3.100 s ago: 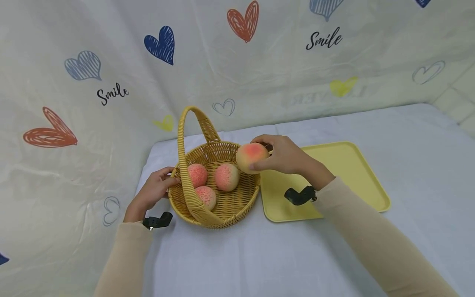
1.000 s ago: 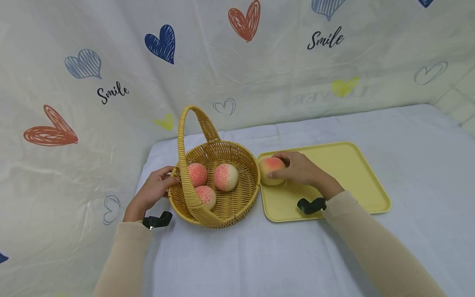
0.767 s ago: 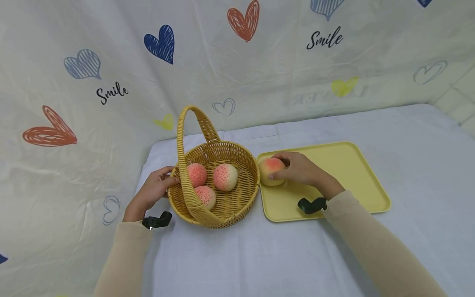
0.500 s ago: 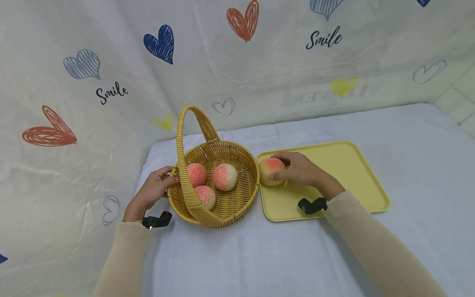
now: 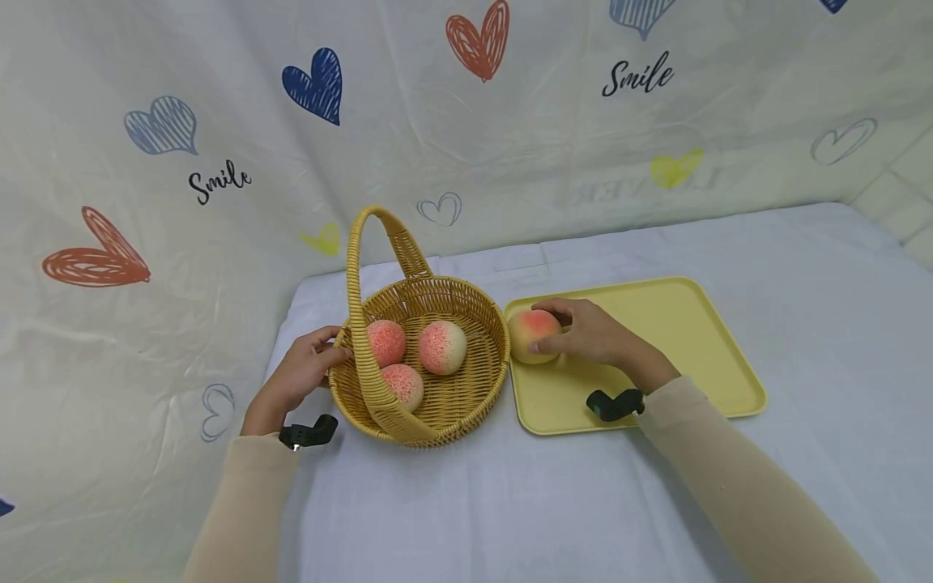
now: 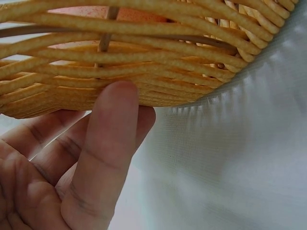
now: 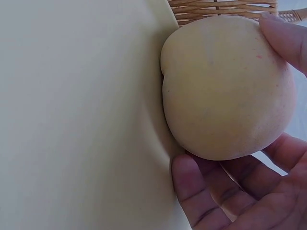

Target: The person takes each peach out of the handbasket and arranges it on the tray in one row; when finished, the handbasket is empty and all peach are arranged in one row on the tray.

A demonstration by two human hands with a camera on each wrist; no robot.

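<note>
My left hand [image 5: 302, 374] grips the near-left rim of a yellow wicker basket [image 5: 477, 387] with a tall arched handle. In the left wrist view its thumb [image 6: 108, 139] presses on the woven wall [image 6: 158, 72]. Three pink-and-cream peaches lie in the basket: one in the middle [image 5: 443, 348], two partly behind the handle. My right hand [image 5: 601, 334] holds a larger yellow peach [image 5: 526, 344] with a red-orange top, at the left end of a pale yellow tray [image 5: 678, 348]. The right wrist view shows this peach [image 7: 225, 91] against the tray surface, thumb and fingers on opposite sides.
Basket and tray stand side by side on a white cloth [image 5: 466, 518], the tray's left edge close to the basket's rim. Behind rises a white curtain [image 5: 547, 162] printed with hearts and lettering. A dark wrist mount [image 5: 615, 405] sits at each sleeve cuff.
Three seconds ago my right hand held the large peach over the basket's right rim; it has since moved right and down onto the tray. The last second shows no real movement; the left hand stayed put.
</note>
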